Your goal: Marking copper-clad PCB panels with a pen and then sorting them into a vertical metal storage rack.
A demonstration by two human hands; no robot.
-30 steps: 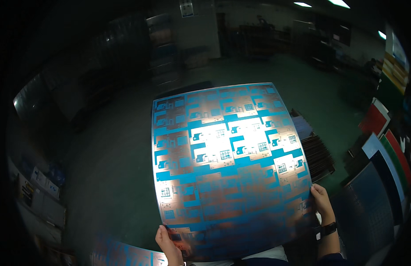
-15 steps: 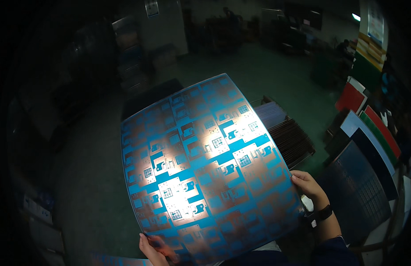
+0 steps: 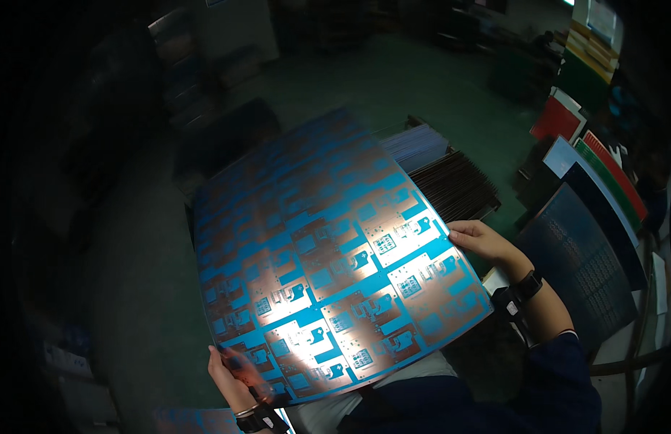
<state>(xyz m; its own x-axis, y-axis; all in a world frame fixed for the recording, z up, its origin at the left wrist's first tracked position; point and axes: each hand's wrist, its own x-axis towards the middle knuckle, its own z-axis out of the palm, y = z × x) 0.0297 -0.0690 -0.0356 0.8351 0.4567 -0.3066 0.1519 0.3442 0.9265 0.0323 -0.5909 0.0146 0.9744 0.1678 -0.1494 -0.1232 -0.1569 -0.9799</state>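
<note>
A large circuit board panel (image 3: 343, 278), copper with a bright blue pattern, slopes across the middle in front of me. Light glares off its nearer half, while the far part is dim and smeared. My left hand (image 3: 228, 380) grips the near left edge, the thumb showing outside and the fingers hidden beneath. On the right edge, my right hand (image 3: 487, 242) is closed with its thumb at the rim; its other fingers are partly hidden. Both wrists wear black bands. Below the left hand, part of another blue-and-copper panel (image 3: 194, 419) shows at the lower rim.
Beyond the held panel stands a rack (image 3: 458, 181) of thin upright sheets, with paler ones (image 3: 416, 147) behind. At the right lean a dark perforated sheet (image 3: 578, 267), a light blue board (image 3: 563, 159) and red and green boards (image 3: 614, 170). A dark bulky shape (image 3: 231, 137) sits at the far left.
The panel has tilted, so the glare now lies on its nearer part. Both hands, still gripping it, have moved up in the picture. The background has shifted left and up.
</note>
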